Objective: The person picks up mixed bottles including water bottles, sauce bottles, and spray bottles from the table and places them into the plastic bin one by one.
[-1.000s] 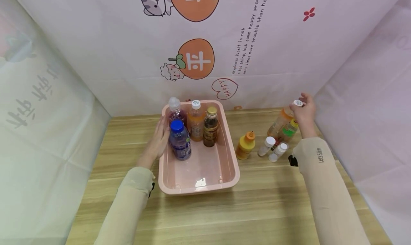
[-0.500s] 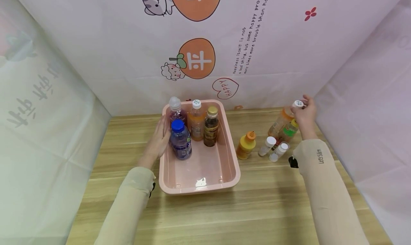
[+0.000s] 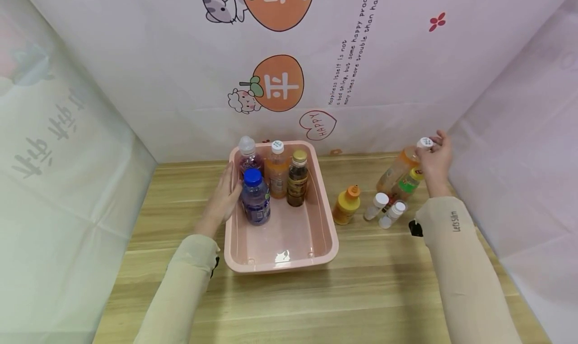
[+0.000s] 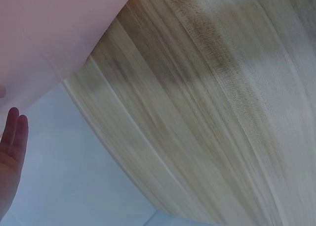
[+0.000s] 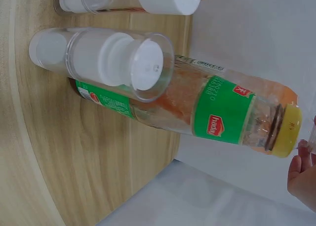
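Observation:
My left hand (image 3: 224, 196) lies along the left wall of a pink plastic bin (image 3: 331, 241), fingers straight against its outside. Inside the bin stand a blue-capped purple bottle (image 3: 255, 203), a clear-topped bottle (image 3: 248, 158), a white-capped orange bottle (image 3: 277, 173) and a gold-capped dark bottle (image 3: 297, 183). At the far right, my right hand (image 3: 435, 158) holds a clear plastic bottle with an orange label (image 3: 397, 171) by the neck below its white cap. Close in front of it is a yellow-capped bottle with a green label (image 5: 222, 110).
Beside the bin stands a yellow squeeze bottle (image 3: 346, 206) with an orange nozzle. Two small white-capped bottles (image 3: 376, 207) (image 3: 394, 213) are right of it. Printed white sheets (image 3: 384, 83) wall the wooden table (image 3: 280, 309) at the back and sides.
My right hand has shifted slightly right, with the top of the orange-labelled bottle leaning that way. The left hand stays at the bin's wall.

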`<control>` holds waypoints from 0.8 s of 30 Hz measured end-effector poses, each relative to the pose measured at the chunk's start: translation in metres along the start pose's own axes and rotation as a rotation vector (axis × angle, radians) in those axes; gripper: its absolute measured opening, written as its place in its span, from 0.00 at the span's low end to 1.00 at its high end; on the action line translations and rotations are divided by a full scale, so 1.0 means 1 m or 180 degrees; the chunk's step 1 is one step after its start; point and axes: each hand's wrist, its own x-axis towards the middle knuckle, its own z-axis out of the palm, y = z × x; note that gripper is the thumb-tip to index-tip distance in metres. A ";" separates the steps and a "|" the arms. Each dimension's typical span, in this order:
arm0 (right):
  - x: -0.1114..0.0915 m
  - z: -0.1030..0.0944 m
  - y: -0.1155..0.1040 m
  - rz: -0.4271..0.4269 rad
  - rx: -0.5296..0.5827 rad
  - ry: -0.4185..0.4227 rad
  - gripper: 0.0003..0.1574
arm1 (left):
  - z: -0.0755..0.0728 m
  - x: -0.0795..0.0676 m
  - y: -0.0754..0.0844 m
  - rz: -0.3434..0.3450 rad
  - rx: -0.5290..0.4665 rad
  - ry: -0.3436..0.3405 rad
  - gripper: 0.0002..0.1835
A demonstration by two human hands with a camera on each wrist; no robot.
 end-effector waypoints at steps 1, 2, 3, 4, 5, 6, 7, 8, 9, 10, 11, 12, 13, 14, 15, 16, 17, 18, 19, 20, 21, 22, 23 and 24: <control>0.000 -0.001 -0.002 -0.0009 -0.0001 0.0003 0.45 | 0.000 0.000 0.000 -0.0009 0.0003 -0.0004 0.35; -0.001 -0.001 -0.004 -0.0018 -0.0006 0.0009 0.45 | 0.000 0.000 0.000 -0.0013 -0.0002 -0.0003 0.35; -0.001 -0.002 -0.005 -0.0025 -0.0001 0.0013 0.45 | 0.000 -0.001 0.000 -0.0016 -0.0011 0.0003 0.35; -0.001 -0.002 -0.007 -0.0027 -0.0025 0.0007 0.45 | 0.000 -0.001 0.000 -0.0023 -0.0003 -0.0006 0.35; -0.001 -0.003 -0.009 -0.0021 -0.0031 -0.0011 0.45 | -0.001 -0.001 0.000 -0.0033 0.0000 -0.0007 0.35; -0.001 -0.003 -0.011 -0.0035 -0.0069 -0.0021 0.45 | -0.001 -0.002 0.000 -0.0040 0.0004 -0.0006 0.35; -0.002 -0.004 -0.013 -0.0054 -0.0105 -0.0029 0.45 | -0.001 -0.002 0.000 -0.0045 0.0009 -0.0005 0.35; -0.002 -0.004 -0.015 -0.0061 -0.0103 -0.0039 0.45 | -0.001 -0.002 0.000 -0.0045 0.0008 0.0000 0.35; -0.003 -0.005 -0.018 -0.0078 -0.0128 -0.0047 0.45 | 0.000 -0.002 0.000 -0.0044 0.0008 0.0002 0.35; -0.004 -0.005 -0.020 -0.0105 -0.0156 -0.0058 0.45 | -0.001 -0.002 0.000 -0.0040 0.0007 0.0000 0.35; -0.005 -0.006 -0.023 -0.0127 -0.0191 -0.0070 0.45 | -0.001 -0.002 0.000 -0.0041 0.0008 -0.0007 0.35; -0.006 -0.006 -0.026 -0.0156 -0.0216 -0.0077 0.45 | -0.001 -0.002 0.000 -0.0044 0.0008 -0.0016 0.35; -0.006 -0.006 -0.029 -0.0184 -0.0220 -0.0083 0.45 | -0.001 -0.002 -0.001 -0.0045 0.0013 -0.0024 0.35; -0.007 -0.006 -0.033 -0.0204 -0.0202 -0.0086 0.44 | -0.001 -0.002 -0.001 -0.0047 0.0014 -0.0028 0.35; -0.008 -0.006 -0.036 -0.0234 -0.0182 -0.0081 0.44 | -0.001 -0.002 -0.001 -0.0045 0.0010 -0.0032 0.35; -0.009 -0.006 -0.040 -0.0259 -0.0128 -0.0078 0.44 | -0.001 -0.002 -0.001 -0.0045 0.0012 -0.0035 0.35; -0.010 -0.006 -0.043 -0.0293 -0.0069 -0.0066 0.44 | -0.001 -0.002 -0.001 -0.0052 0.0025 -0.0035 0.35; -0.012 -0.005 -0.046 -0.0332 -0.0013 -0.0055 0.44 | -0.001 -0.002 0.000 -0.0055 0.0016 -0.0028 0.35; -0.013 -0.005 -0.050 -0.0367 0.0023 -0.0047 0.44 | -0.001 -0.002 0.000 -0.0051 0.0012 -0.0023 0.35; -0.014 -0.005 -0.053 -0.0404 0.0079 -0.0050 0.44 | -0.001 -0.002 0.000 -0.0049 0.0009 -0.0021 0.35; -0.015 -0.006 -0.056 -0.0453 0.0120 -0.0042 0.44 | -0.001 -0.001 0.000 -0.0046 0.0009 -0.0023 0.35; -0.017 -0.006 -0.060 -0.0489 0.0173 -0.0056 0.43 | -0.001 -0.001 0.000 -0.0052 0.0011 -0.0029 0.35; -0.018 -0.006 -0.063 -0.0524 0.0225 -0.0061 0.44 | -0.001 -0.001 0.001 -0.0058 0.0007 -0.0036 0.35; -0.019 -0.006 -0.066 -0.0550 0.0304 -0.0073 0.44 | 0.000 -0.001 0.001 -0.0056 -0.0012 -0.0040 0.35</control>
